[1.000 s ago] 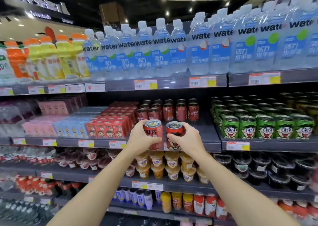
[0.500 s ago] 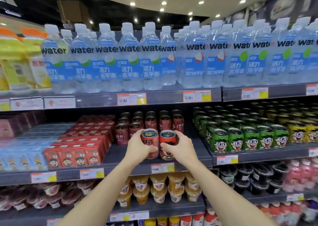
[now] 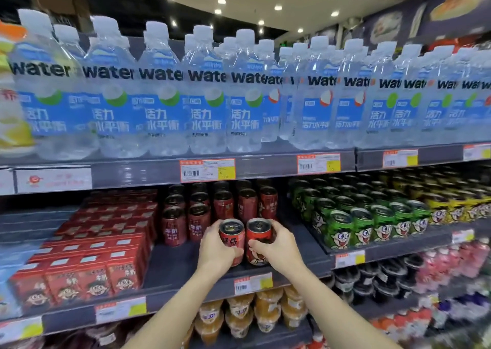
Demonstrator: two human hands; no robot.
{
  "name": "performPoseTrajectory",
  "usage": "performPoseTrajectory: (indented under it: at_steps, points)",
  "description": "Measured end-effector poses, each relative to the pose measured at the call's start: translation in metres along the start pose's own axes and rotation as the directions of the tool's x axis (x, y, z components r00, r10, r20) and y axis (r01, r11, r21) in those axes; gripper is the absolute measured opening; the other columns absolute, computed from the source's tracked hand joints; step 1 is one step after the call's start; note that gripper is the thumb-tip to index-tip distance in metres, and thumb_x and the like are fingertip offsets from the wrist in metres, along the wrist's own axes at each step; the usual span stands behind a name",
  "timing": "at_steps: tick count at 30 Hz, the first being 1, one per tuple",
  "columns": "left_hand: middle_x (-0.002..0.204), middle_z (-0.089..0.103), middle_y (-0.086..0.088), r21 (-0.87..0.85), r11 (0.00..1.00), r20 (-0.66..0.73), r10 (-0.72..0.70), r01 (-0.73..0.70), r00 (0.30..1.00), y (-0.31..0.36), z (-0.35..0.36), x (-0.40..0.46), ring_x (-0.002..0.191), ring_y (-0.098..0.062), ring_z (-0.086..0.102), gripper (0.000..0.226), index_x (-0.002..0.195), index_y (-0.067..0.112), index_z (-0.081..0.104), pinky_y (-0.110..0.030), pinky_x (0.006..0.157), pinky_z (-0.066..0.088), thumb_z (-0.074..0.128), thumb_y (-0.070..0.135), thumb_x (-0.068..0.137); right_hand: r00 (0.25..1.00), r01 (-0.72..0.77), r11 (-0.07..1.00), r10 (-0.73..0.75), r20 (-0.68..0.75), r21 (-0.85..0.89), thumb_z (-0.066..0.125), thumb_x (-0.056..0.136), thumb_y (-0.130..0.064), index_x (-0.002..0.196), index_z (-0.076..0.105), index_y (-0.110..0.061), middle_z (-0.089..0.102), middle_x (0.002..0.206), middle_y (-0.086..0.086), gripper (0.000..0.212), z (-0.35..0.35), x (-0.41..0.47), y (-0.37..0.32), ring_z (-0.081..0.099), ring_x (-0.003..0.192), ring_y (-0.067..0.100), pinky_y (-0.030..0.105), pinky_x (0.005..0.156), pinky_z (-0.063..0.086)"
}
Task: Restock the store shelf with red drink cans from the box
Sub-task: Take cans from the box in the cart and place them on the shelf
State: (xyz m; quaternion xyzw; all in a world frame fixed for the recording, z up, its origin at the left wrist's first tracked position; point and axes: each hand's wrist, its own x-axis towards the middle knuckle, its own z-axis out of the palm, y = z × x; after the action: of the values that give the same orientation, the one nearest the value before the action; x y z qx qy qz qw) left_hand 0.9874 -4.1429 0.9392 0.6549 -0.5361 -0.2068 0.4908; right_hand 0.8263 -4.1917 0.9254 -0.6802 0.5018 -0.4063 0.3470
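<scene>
mid-restock at a store drinks aisle: left hand [image 3: 216, 251] wrapped around a small red metal drink can [image 3: 231, 238], right hand [image 3: 276, 249] wrapped around a second red can with a cartoon face [image 3: 258, 242], both cans upright, side by side and just touching, held low over the near, bare part of the grey middle shelf [image 3: 170, 266]. fingers of each hand curled round the can body, thumbs toward the near side. already standing farther back on the same shelf, rows of matching dark-red milk cans [image 3: 220, 205], filling the far half; near half of that lane open, so restocking judged partly done, with these two cans not yet set down and more room left in front. supply box not in view. cans short, cylindrical, glossy, with silver pull-tab tops and white lettering. to the left, red drink cartons [image 3: 90, 266]; to the right, green cartoon cans [image 3: 364, 223]; above, clear water bottles with blue labels [image 3: 204, 104].
</scene>
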Motion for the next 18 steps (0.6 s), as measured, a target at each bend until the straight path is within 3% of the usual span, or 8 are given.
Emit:
performPoseTrajectory:
  at_steps: [7, 11, 15, 18]
  points:
    - [0.097, 0.054, 0.023, -0.093, 0.995, 0.039, 0.027, -0.023, 0.999, -0.019, 0.011, 0.003, 0.1, -0.011, 0.056, 0.066, 0.093, 0.045, 0.05, -0.024, 0.085, 0.04, 0.085, 0.001, 0.057, 0.998, -0.024, 0.999, 0.021, -0.054, -0.048, 0.083, 0.074, -0.025, 0.104, 0.061, -0.039, 0.071, 0.095, -0.015, 0.04, 0.002, -0.004, 0.008, 0.064, 0.09, -0.007, 0.018, 0.079, 0.05]
    - [0.11, 0.057, 0.009, -0.116, 0.993, 0.077, 0.046, -0.037, 0.996, -0.033, 0.016, 0.008, 0.108, -0.013, 0.055, 0.062, 0.11, 0.033, 0.058, -0.03, 0.093, 0.044, 0.083, 0.006, 0.06, 0.996, -0.023, 0.999, 0.02, -0.086, -0.034, 0.082, 0.077, -0.023, 0.102, 0.053, -0.048, 0.067, 0.1, -0.018, 0.045, 0.008, -0.007, 0.014, 0.061, 0.094, -0.008, 0.015, 0.08, 0.047]
    - [0.117, 0.052, 0.01, -0.162, 0.985, 0.094, 0.078, -0.061, 0.993, -0.045, 0.02, 0.002, 0.111, -0.007, 0.054, 0.068, 0.12, 0.04, 0.051, -0.031, 0.097, 0.045, 0.079, 0.006, 0.068, 0.993, -0.016, 1.0, 0.016, -0.116, -0.006, 0.078, 0.078, -0.028, 0.109, 0.05, -0.052, 0.066, 0.112, -0.017, 0.048, 0.019, -0.014, 0.024, 0.062, 0.104, -0.002, 0.025, 0.089, 0.051]
    - [0.13, 0.049, 0.009, -0.17, 0.983, 0.096, 0.092, -0.074, 0.991, -0.05, 0.022, -0.003, 0.119, -0.006, 0.051, 0.075, 0.135, 0.036, 0.043, -0.031, 0.101, 0.044, 0.077, 0.01, 0.073, 0.993, -0.013, 1.0, 0.012, -0.117, -0.009, 0.077, 0.078, -0.028, 0.118, 0.047, -0.047, 0.062, 0.118, -0.016, 0.054, 0.022, -0.015, 0.027, 0.06, 0.109, 0.001, 0.028, 0.092, 0.049]
